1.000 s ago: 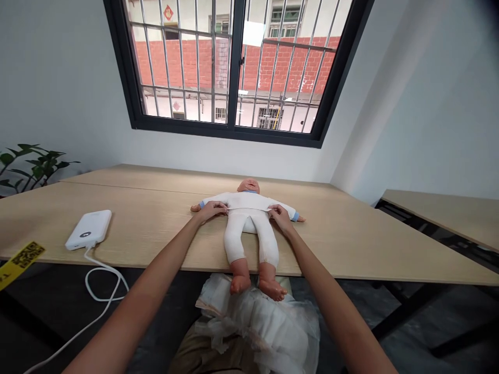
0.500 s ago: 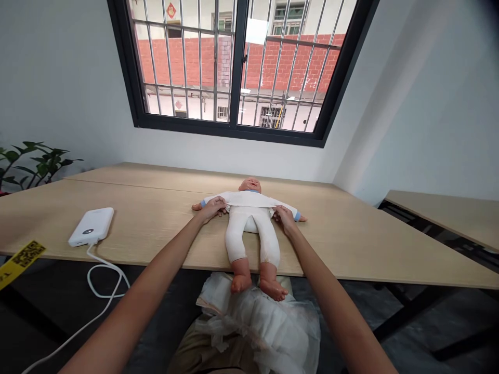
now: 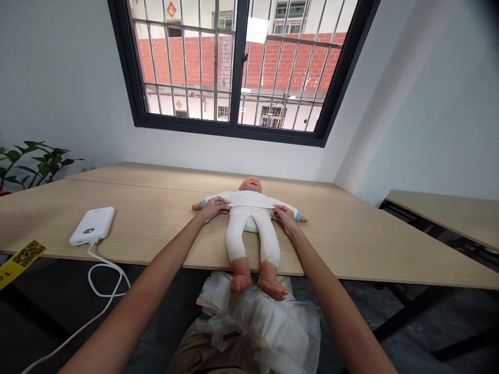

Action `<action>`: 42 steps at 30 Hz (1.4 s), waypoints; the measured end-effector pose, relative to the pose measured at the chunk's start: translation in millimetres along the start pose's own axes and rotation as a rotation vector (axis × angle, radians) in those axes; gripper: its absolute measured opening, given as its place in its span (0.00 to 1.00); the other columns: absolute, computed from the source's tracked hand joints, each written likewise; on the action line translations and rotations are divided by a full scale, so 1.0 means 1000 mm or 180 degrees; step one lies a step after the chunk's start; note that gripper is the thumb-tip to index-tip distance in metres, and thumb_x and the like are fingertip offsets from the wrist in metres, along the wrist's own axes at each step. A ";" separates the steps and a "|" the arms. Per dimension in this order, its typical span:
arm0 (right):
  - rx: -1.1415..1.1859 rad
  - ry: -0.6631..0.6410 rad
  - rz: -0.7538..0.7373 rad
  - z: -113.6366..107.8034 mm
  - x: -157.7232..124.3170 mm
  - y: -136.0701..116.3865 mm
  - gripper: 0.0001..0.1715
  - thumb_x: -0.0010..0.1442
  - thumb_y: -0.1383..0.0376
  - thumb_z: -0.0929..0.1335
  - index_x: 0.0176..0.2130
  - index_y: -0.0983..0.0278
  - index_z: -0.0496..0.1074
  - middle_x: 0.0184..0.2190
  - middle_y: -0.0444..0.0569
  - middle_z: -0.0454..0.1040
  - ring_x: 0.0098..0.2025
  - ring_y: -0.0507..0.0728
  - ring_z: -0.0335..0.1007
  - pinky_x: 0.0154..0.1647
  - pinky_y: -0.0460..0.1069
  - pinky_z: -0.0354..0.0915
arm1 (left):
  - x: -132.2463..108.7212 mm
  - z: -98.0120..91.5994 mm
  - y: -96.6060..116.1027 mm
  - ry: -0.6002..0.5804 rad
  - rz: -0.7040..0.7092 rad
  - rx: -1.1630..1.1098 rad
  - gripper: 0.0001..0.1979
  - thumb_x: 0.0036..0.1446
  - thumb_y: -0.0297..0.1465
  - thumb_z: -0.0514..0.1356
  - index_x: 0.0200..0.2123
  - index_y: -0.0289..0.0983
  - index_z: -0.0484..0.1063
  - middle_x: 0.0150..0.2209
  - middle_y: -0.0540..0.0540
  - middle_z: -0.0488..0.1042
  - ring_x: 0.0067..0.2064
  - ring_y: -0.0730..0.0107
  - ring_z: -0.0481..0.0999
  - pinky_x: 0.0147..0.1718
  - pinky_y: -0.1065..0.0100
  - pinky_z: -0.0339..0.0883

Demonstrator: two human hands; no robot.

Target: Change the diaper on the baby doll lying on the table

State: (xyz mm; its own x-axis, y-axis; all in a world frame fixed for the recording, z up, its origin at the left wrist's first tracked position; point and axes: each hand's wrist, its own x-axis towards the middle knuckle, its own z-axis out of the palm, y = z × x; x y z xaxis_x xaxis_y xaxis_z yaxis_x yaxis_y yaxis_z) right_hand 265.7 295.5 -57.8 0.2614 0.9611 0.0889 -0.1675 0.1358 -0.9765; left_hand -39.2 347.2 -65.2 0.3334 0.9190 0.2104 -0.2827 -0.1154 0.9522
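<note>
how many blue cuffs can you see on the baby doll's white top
2: one blue cloth cuff beside the person's left hand, the other cuff beside the right hand, both at the wrists of the white-clad baby doll. None looks hidden.

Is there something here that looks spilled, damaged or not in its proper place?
Nothing looks spilled. Oddly, the baby doll is not fully on the table: its feet stick past the near edge. Crumpled white sheeting lies bunched on the person's lap, looking untidy.

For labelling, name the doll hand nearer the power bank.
The doll hand beside the person's left hand; the other, past the right hand, lies farther off.
</note>
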 end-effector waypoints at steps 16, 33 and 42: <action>0.0292 -0.0042 0.0092 -0.005 0.006 0.005 0.19 0.40 0.73 0.73 0.35 0.64 0.71 0.23 0.42 0.73 0.24 0.48 0.67 0.26 0.41 0.66 | 0.003 -0.001 -0.002 0.0143 -0.0118 -0.0113 0.19 0.37 0.23 0.70 0.35 0.32 0.70 0.27 0.48 0.75 0.28 0.74 0.74 0.27 0.74 0.64; -0.0419 -0.0524 -0.0084 -0.008 0.004 0.003 0.24 0.36 0.67 0.66 0.37 0.65 0.72 0.21 0.38 0.66 0.23 0.47 0.57 0.24 0.43 0.53 | 0.003 0.002 -0.005 -0.0214 0.0059 0.0817 0.17 0.36 0.25 0.67 0.34 0.34 0.71 0.30 0.51 0.71 0.28 0.75 0.69 0.27 0.72 0.61; -0.0462 -0.0813 -0.0118 -0.006 0.003 0.004 0.18 0.37 0.67 0.70 0.33 0.65 0.72 0.26 0.41 0.70 0.28 0.49 0.63 0.30 0.44 0.58 | 0.002 0.004 -0.008 -0.0176 0.0305 0.1118 0.11 0.40 0.30 0.65 0.28 0.37 0.65 0.26 0.53 0.66 0.27 0.75 0.65 0.26 0.72 0.59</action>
State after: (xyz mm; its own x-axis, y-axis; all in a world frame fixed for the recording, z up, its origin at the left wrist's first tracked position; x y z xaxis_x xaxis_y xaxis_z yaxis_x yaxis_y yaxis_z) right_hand 271.5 297.2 -62.4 0.0140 0.9880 0.1536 -0.0198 0.1539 -0.9879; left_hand -33.0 348.9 -71.1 0.3713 0.8770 0.3049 0.0077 -0.3313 0.9435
